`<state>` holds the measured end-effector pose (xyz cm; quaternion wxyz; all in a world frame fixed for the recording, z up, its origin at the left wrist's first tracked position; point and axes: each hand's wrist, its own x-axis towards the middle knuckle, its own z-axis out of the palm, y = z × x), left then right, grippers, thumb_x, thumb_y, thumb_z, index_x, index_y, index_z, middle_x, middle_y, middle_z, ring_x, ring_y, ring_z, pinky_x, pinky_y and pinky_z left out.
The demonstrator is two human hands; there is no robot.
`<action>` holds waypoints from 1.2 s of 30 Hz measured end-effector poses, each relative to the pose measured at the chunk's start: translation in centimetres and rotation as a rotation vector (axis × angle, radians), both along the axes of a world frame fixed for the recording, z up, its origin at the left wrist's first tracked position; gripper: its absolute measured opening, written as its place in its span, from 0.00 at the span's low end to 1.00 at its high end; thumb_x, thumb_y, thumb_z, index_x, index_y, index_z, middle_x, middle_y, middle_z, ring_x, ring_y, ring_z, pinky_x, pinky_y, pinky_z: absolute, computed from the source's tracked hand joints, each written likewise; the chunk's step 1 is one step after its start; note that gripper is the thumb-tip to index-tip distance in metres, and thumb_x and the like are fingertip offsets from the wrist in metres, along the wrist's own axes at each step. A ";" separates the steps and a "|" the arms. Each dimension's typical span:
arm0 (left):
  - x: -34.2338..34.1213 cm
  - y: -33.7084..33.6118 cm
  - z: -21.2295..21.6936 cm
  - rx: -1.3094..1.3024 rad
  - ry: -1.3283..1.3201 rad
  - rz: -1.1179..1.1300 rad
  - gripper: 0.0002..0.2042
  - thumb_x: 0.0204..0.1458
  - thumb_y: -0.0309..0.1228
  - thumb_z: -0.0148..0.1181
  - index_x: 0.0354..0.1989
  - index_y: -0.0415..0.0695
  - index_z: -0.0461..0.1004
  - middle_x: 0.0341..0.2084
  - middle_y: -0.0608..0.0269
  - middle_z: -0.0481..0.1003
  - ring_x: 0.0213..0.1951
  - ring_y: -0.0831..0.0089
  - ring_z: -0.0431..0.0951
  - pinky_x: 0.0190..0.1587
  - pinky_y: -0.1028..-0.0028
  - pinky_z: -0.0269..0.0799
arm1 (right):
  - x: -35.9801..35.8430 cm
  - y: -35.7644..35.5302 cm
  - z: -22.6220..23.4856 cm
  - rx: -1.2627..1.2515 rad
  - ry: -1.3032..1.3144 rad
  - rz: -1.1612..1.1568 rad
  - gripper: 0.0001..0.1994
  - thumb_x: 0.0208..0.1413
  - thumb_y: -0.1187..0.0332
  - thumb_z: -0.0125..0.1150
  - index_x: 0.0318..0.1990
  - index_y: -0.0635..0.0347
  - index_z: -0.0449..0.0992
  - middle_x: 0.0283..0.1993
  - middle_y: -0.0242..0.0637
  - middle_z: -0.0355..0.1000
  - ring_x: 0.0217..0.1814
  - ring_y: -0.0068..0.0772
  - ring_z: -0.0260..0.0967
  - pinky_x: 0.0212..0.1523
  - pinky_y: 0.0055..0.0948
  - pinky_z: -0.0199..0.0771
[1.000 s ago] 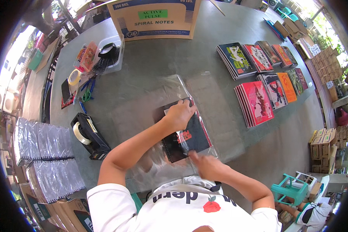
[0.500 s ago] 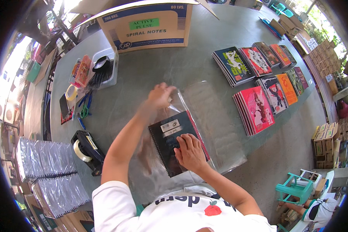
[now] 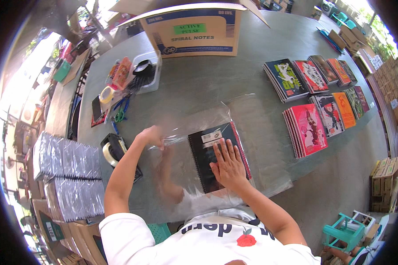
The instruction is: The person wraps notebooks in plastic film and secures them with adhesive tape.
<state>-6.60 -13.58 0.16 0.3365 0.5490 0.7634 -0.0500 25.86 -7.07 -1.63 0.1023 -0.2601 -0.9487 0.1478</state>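
Table (image 3: 199,79) is stretching below as I'm watching remotely: right hand (image 3: 230,168) is pressing open-palmed on the notebook (image 3: 203,154), left hand (image 3: 149,136) is gripping film (image 3: 177,152) beside it. Nothing is closing around the notebook yet; clear-covered stacks (image 3: 82,159) are sitting left.

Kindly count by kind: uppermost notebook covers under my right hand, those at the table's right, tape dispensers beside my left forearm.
Black spiral notebook cover: 1
Colourful spiral notebook covers: 10
Black boxy tape dispenser: 1
Total: 12

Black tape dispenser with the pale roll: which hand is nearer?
Left: left hand is just right of the dispenser; right hand is farther right, spread over the black spiral-bound notebook.
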 end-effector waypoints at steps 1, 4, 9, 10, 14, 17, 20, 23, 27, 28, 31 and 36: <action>-0.4 -1.3 -0.1 0.106 -0.021 0.096 0.14 0.37 0.34 0.66 0.32 0.42 0.74 0.27 0.58 0.76 0.30 0.71 0.75 0.31 0.70 0.69 | -0.2 -0.1 -0.1 0.019 0.006 0.007 0.30 0.57 0.53 0.40 0.63 0.60 0.51 0.67 0.48 0.43 0.70 0.49 0.37 0.66 0.43 0.35; 3.2 -3.5 0.6 0.596 -0.693 0.757 0.14 0.39 0.30 0.64 0.36 0.41 0.73 0.28 0.59 0.76 0.30 0.72 0.75 0.29 0.70 0.69 | -0.1 0.1 -0.8 0.043 -0.017 0.002 0.30 0.57 0.53 0.40 0.63 0.60 0.51 0.67 0.50 0.42 0.70 0.52 0.36 0.66 0.46 0.35; 14.0 -7.0 0.4 0.506 -0.889 1.071 0.11 0.44 0.25 0.60 0.38 0.39 0.70 0.27 0.62 0.73 0.26 0.75 0.73 0.24 0.76 0.68 | -0.5 0.7 0.6 0.097 -0.055 0.079 0.29 0.56 0.54 0.43 0.61 0.61 0.55 0.64 0.50 0.49 0.65 0.52 0.46 0.62 0.48 0.45; 15.0 -7.1 0.8 0.548 -0.862 1.067 0.08 0.45 0.24 0.59 0.35 0.39 0.71 0.26 0.62 0.73 0.24 0.76 0.73 0.23 0.78 0.67 | -0.4 1.3 1.2 0.129 -0.021 0.089 0.28 0.53 0.53 0.49 0.59 0.56 0.59 0.59 0.46 0.55 0.61 0.48 0.51 0.59 0.47 0.50; 17.8 -7.7 3.7 0.478 -0.933 1.192 0.07 0.48 0.30 0.57 0.33 0.39 0.72 0.22 0.65 0.71 0.23 0.77 0.72 0.23 0.76 0.69 | 0.0 5.8 1.3 -0.082 -0.082 0.241 0.30 0.44 0.49 0.59 0.56 0.48 0.65 0.53 0.40 0.58 0.58 0.42 0.53 0.58 0.45 0.50; 18.2 -10.0 2.8 0.311 -0.889 1.053 0.06 0.50 0.30 0.54 0.28 0.40 0.72 0.21 0.65 0.70 0.22 0.77 0.71 0.23 0.75 0.69 | 0.0 7.0 3.2 -0.059 -0.128 0.423 0.39 0.34 0.43 0.64 0.56 0.51 0.65 0.56 0.39 0.57 0.58 0.42 0.53 0.56 0.46 0.53; 18.1 -8.5 3.6 0.498 -0.630 0.728 0.08 0.50 0.30 0.51 0.27 0.38 0.70 0.20 0.61 0.70 0.22 0.73 0.72 0.24 0.72 0.68 | 0.1 8.0 3.5 -0.065 -0.262 0.506 0.51 0.23 0.39 0.68 0.60 0.48 0.59 0.63 0.41 0.49 0.65 0.48 0.44 0.59 0.52 0.49; 20.3 -3.8 4.4 0.572 -0.349 0.370 0.09 0.48 0.31 0.50 0.26 0.36 0.68 0.20 0.53 0.70 0.24 0.63 0.73 0.28 0.66 0.67 | 0.8 8.0 2.0 -0.069 -0.204 0.482 0.57 0.19 0.38 0.69 0.64 0.46 0.52 0.68 0.43 0.39 0.70 0.55 0.31 0.61 0.60 0.42; 23.1 0.2 -0.4 0.601 -0.179 0.169 0.09 0.45 0.32 0.50 0.25 0.36 0.68 0.23 0.48 0.72 0.30 0.52 0.74 0.33 0.59 0.68 | 0.7 7.8 -0.3 -0.195 -0.127 0.464 0.60 0.15 0.43 0.73 0.65 0.42 0.49 0.70 0.42 0.33 0.71 0.57 0.22 0.62 0.63 0.32; 23.5 0.5 -0.7 0.558 -0.148 0.181 0.09 0.45 0.32 0.50 0.26 0.36 0.69 0.24 0.47 0.72 0.30 0.51 0.74 0.33 0.59 0.68 | 0.8 7.8 -0.4 -0.198 -0.119 0.461 0.61 0.14 0.45 0.74 0.65 0.41 0.49 0.70 0.42 0.32 0.71 0.57 0.23 0.62 0.64 0.32; 24.3 0.7 -0.6 0.498 -0.107 0.190 0.11 0.43 0.32 0.53 0.29 0.34 0.68 0.29 0.43 0.71 0.33 0.49 0.74 0.38 0.58 0.69 | 0.6 7.7 0.4 -0.222 -0.120 0.443 0.58 0.15 0.51 0.76 0.64 0.37 0.50 0.70 0.41 0.33 0.71 0.58 0.24 0.62 0.65 0.30; 26.2 -1.9 0.9 0.578 -0.034 0.053 0.21 0.41 0.31 0.54 0.43 0.28 0.66 0.39 0.36 0.66 0.46 0.48 0.68 0.46 0.55 0.65 | 0.7 7.3 2.7 0.003 0.015 0.737 0.41 0.28 0.54 0.70 0.58 0.30 0.61 0.70 0.35 0.35 0.71 0.57 0.23 0.60 0.70 0.30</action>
